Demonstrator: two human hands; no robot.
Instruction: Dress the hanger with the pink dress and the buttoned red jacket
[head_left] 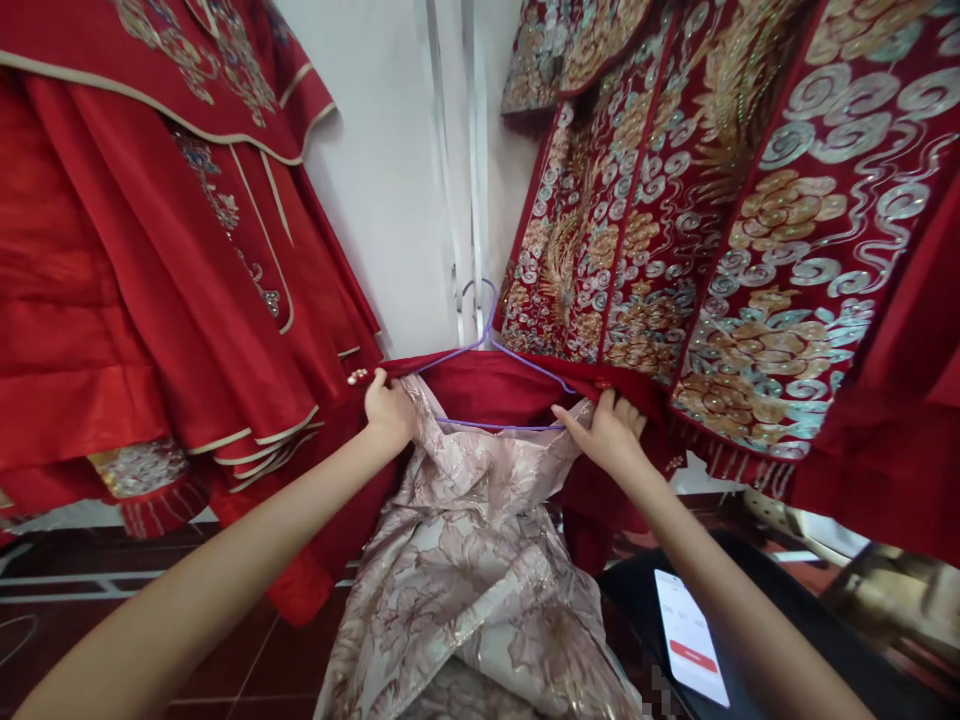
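Against a white wall [367,180] hung a red gown [120,200] on the left and a densely embroidered robe [630,220] on the right. Between them, a pale pink dress [480,560] with large, glinting flowers hung on a purple hanger [491,315], its skirt creased below the bodice. Dark red cloth [495,385] stretched behind its neckline. Both forearms reached forward, spread apart: the left hand [390,408] gripped the cloth, thumb up; the right hand [613,432] held its other side, thumb pointing toward the dress.
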